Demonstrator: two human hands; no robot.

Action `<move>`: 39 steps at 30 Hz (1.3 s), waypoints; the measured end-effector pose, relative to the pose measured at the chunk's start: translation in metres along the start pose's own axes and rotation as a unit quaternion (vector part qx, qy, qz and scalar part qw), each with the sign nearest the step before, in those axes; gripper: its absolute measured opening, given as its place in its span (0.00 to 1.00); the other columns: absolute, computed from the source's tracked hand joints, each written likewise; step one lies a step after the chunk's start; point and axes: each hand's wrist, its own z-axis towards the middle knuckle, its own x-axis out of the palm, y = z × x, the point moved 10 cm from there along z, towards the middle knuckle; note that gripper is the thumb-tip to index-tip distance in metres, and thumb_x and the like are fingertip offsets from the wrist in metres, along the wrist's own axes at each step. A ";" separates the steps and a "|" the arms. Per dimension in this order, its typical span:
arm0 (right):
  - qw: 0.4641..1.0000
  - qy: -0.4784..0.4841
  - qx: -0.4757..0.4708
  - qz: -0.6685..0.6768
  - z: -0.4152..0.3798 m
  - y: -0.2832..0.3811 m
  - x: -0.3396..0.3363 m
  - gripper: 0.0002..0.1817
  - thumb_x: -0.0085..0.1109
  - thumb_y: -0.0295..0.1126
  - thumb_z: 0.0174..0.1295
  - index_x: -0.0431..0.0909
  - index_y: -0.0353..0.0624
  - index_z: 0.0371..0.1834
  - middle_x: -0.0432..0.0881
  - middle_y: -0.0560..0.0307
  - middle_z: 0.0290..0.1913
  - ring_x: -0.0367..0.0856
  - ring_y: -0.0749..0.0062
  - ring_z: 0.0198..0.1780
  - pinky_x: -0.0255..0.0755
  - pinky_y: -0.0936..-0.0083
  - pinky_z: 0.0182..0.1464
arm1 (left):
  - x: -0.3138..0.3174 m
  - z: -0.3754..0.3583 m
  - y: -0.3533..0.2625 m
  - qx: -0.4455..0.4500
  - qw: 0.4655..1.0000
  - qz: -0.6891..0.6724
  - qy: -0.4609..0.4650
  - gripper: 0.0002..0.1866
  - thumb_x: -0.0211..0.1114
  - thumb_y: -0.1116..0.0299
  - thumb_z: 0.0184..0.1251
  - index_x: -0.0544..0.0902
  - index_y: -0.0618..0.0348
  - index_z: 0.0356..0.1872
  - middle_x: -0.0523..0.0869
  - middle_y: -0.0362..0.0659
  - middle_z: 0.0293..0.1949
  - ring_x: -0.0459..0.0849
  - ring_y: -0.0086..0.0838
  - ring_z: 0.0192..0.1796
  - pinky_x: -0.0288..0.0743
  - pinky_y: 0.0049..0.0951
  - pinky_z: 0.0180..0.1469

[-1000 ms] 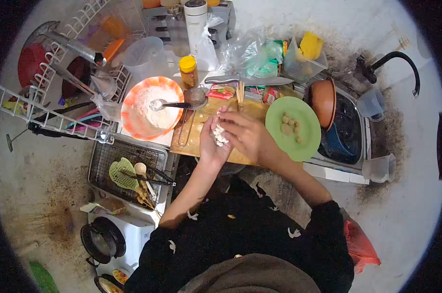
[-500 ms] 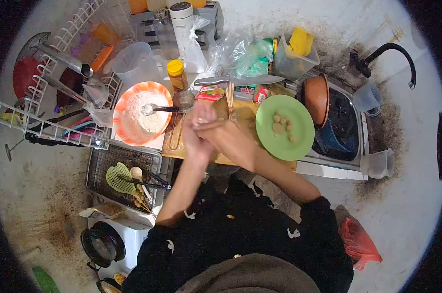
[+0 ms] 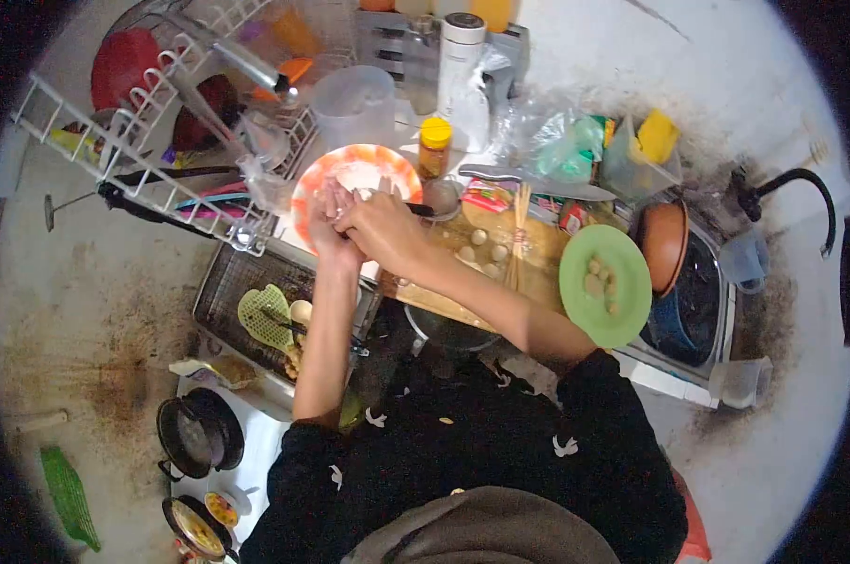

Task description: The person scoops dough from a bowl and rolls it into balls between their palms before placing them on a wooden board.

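Both hands meet over the near side of an orange-and-white bowl (image 3: 408, 179) of white flour. My left hand (image 3: 329, 221) is palm up, its floury fingers stretched out. My right hand (image 3: 387, 230) lies across that palm, fingers curled onto it; anything between them is hidden. A dark spoon handle (image 3: 415, 208) sticks out of the bowl beside my right hand. Several small pale balls (image 3: 479, 236) that look like dough sit on the wooden board (image 3: 547, 268), left of a bundle of thin sticks (image 3: 519, 235). More balls (image 3: 595, 284) rest on the green plate (image 3: 622, 315).
A yellow-lidded jar (image 3: 434, 148), a large knife (image 3: 538, 183) and a red packet (image 3: 489, 195) stand or lie behind the board. To the right are a brown pot (image 3: 664, 246) and the sink. A white wire rack (image 3: 176, 197) stands left, above a metal tray (image 3: 232, 282).
My joined hands have moved from above the board to over the flour bowl. The camera view has shifted, and the pale balls on the board now show.
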 end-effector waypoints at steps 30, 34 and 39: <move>0.995 0.078 0.026 0.060 0.007 -0.003 -0.017 0.18 0.55 0.22 0.47 0.79 0.42 0.44 0.80 0.45 0.38 0.81 0.60 0.41 0.72 0.69 0.43 | 0.012 0.016 0.022 -0.059 0.983 -0.122 0.122 0.20 0.40 0.62 0.71 0.66 0.60 0.58 0.72 0.41 0.58 0.69 0.29 0.61 0.57 0.33 0.67; 0.993 0.074 -0.078 -0.058 -0.001 0.004 0.005 0.15 0.52 0.24 0.49 0.80 0.44 0.41 0.81 0.47 0.35 0.80 0.57 0.39 0.71 0.66 0.44 | 0.011 0.013 0.024 -0.064 0.981 -0.150 0.107 0.20 0.42 0.61 0.71 0.66 0.61 0.58 0.73 0.41 0.57 0.68 0.29 0.61 0.57 0.34 0.67; 0.993 0.058 -0.092 -0.050 -0.005 0.005 -0.003 0.12 0.52 0.27 0.49 0.80 0.46 0.37 0.81 0.49 0.31 0.81 0.56 0.37 0.74 0.64 0.40 | 0.017 -0.006 0.026 -0.072 0.988 -0.090 0.098 0.21 0.46 0.57 0.69 0.67 0.62 0.56 0.74 0.40 0.55 0.68 0.30 0.62 0.57 0.36 0.67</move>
